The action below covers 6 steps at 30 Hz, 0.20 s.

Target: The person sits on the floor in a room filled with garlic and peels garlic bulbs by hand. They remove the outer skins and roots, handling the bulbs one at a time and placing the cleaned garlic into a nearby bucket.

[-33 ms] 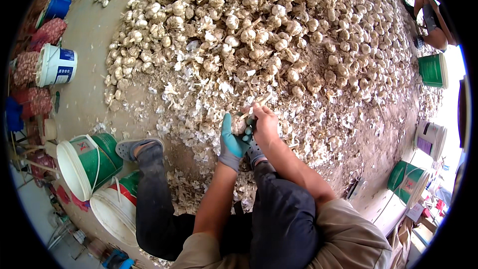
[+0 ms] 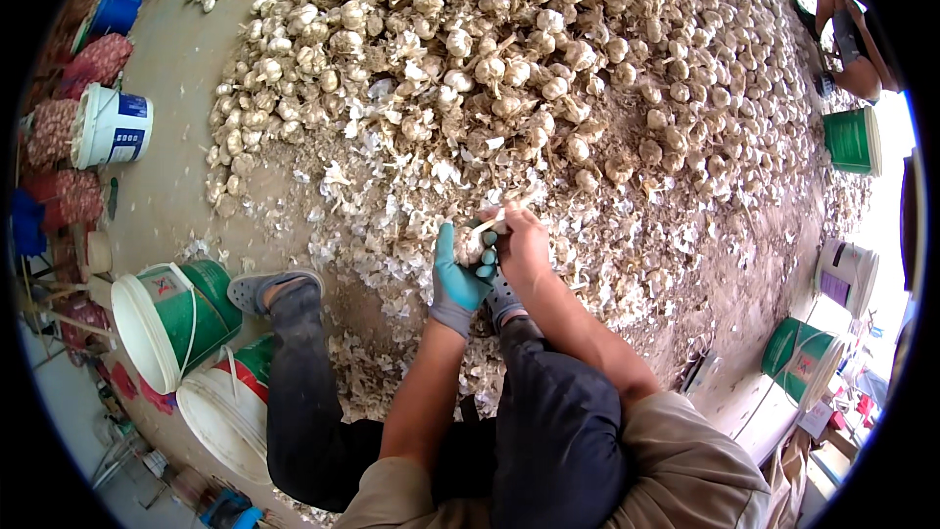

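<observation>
In my left hand (image 2: 458,279), which wears a teal and grey glove, the fingers curl round a garlic bulb (image 2: 470,247). My bare right hand (image 2: 524,243) is closed just right of the bulb, its thumb and fingertips pinched together. A pale yellowish garlic stem (image 2: 486,226) runs from the top of the bulb into that pinch. The right palm and the far side of the bulb are hidden. Both hands are over loose white garlic skins (image 2: 392,235) on the ground, in front of a wide heap of unpeeled garlic bulbs (image 2: 519,69).
At left stand a green bucket (image 2: 206,309), a white-rimmed bucket (image 2: 220,421) and a white-blue bucket (image 2: 132,129), near red net sacks (image 2: 76,198). To the right are green buckets (image 2: 798,358) and a white pail (image 2: 846,276). Another person's legs (image 2: 857,64) show at far right.
A dry stalk that stuck out past my right fingertips no longer shows there. More of a pale yellowish strip is bared between bulb and fingers. My left hand stays in place.
</observation>
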### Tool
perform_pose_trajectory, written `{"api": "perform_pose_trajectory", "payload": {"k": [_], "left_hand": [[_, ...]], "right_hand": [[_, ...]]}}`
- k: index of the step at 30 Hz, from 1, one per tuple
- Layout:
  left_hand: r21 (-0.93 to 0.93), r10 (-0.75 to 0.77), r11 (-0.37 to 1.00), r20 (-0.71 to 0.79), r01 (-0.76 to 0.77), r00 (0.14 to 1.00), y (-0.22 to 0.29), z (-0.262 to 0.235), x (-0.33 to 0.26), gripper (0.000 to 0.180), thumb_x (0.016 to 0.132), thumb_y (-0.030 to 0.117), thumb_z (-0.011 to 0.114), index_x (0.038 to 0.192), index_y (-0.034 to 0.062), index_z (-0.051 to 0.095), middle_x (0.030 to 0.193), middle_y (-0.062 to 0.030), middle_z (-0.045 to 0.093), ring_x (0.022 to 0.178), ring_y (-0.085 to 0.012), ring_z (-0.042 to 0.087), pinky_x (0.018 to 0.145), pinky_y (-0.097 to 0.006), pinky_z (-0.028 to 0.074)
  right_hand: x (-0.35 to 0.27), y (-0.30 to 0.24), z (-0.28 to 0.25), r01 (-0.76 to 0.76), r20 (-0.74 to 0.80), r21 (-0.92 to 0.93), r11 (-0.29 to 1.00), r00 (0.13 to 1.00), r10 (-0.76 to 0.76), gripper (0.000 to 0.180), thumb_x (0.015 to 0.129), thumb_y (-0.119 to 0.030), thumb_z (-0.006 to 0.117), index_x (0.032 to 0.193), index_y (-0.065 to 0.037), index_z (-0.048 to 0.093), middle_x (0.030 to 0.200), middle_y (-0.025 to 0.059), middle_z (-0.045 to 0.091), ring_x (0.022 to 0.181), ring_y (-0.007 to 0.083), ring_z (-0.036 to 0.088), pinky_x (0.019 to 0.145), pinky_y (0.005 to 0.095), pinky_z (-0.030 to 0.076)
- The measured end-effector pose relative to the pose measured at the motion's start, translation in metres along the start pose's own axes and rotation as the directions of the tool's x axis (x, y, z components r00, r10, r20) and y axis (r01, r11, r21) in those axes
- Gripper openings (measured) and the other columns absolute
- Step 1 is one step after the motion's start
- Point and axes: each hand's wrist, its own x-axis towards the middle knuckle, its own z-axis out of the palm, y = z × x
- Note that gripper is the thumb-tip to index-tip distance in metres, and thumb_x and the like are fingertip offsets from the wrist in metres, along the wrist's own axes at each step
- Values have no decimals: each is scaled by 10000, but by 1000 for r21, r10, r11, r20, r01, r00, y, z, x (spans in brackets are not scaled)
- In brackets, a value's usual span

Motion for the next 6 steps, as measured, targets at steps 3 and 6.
{"api": "perform_pose_trajectory", "payload": {"k": [3, 6], "left_hand": [[-299, 16, 952, 272, 68, 962, 8, 3, -11, 698, 952, 557, 470, 1386, 12, 431, 1179, -192, 625, 906, -279, 661, 673, -326, 575], [-84, 70, 995, 149, -57, 986, 19, 10, -21, 758, 943, 557, 494, 1465, 33, 324, 1342, -211, 529, 1103, -298, 622, 792, -355, 589]], "right_hand": [[12, -17, -8, 9, -198, 208, 978, 980, 34, 299, 1004, -87, 413, 1296, -25, 423, 1118, 122, 566, 958, 224, 629, 817, 363, 534], [13, -17, -30, -25, 83, -444, 896, 994, 69, 584, 974, -242, 565, 1456, -81, 279, 1384, 162, 464, 1343, 311, 406, 1046, 524, 356]]}}
